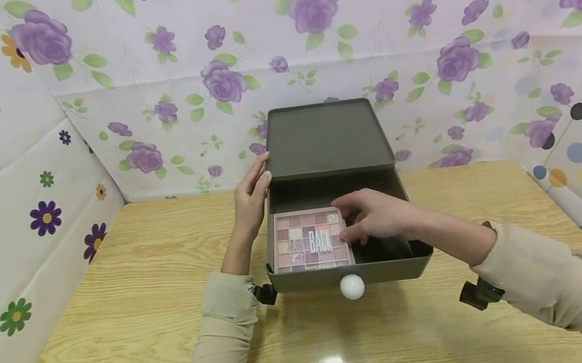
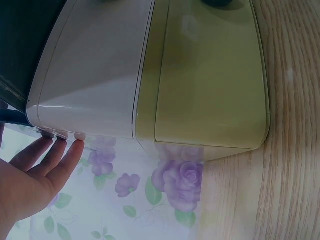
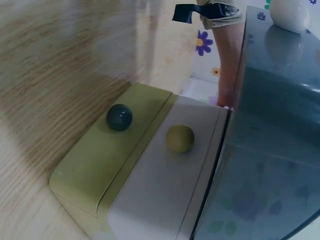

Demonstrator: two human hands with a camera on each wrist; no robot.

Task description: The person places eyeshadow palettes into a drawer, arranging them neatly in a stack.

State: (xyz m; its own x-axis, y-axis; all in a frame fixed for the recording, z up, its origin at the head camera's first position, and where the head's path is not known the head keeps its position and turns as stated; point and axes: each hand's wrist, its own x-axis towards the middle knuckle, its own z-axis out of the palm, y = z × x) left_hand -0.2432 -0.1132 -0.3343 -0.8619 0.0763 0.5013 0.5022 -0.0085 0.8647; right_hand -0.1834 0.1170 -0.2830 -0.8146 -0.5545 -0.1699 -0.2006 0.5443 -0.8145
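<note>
A dark grey drawer with a white knob is pulled out at the top of a stacked drawer unit. Inside its left half lies an eyeshadow palette, a grid of pink and brown pans under a clear lid lettered "BACK". My right hand reaches in from the right and pinches the palette's right edge, thumb and index finger at that side. My left hand rests against the unit's left side near the top; in the left wrist view its fingertips touch the side of the white tier. The right wrist view does not show the right hand.
Below the dark drawer are a white tier with a yellow-green knob and a yellow-green tier with a dark knob. The unit stands on a wood-grain table, close to a flowered cloth backdrop.
</note>
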